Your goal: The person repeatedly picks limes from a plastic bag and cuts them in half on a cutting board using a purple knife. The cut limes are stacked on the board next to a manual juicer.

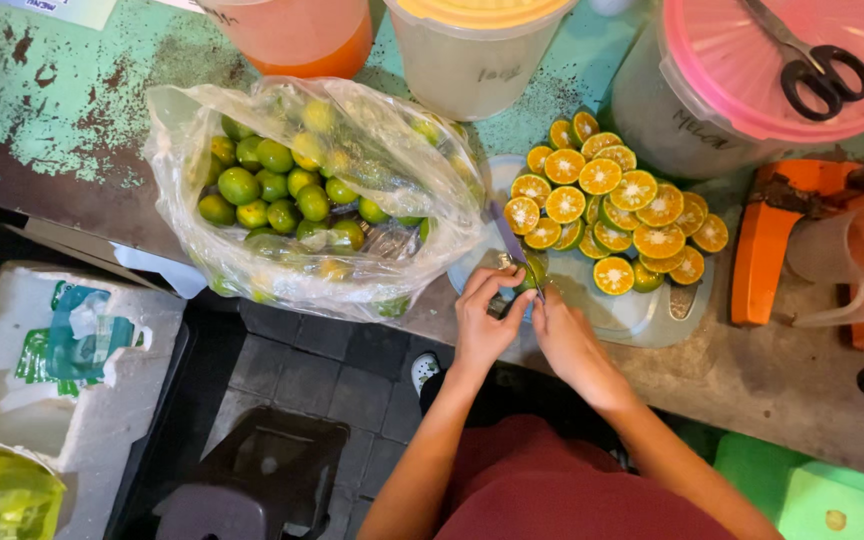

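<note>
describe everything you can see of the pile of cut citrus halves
The pile of cut citrus halves lies on a pale translucent cutting board on the worn counter. The halves have green rinds and orange flesh, mostly cut face up, overlapping in a loose heap. The heap sits right of the plastic bag of whole fruit and just beyond both hands.

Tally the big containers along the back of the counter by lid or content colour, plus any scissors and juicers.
Orange tub: 1
Yellow-lidded tub: 1
Pink-lidded tub: 1
Scissors: 1
Orange juicer: 1
Total: 5
</note>
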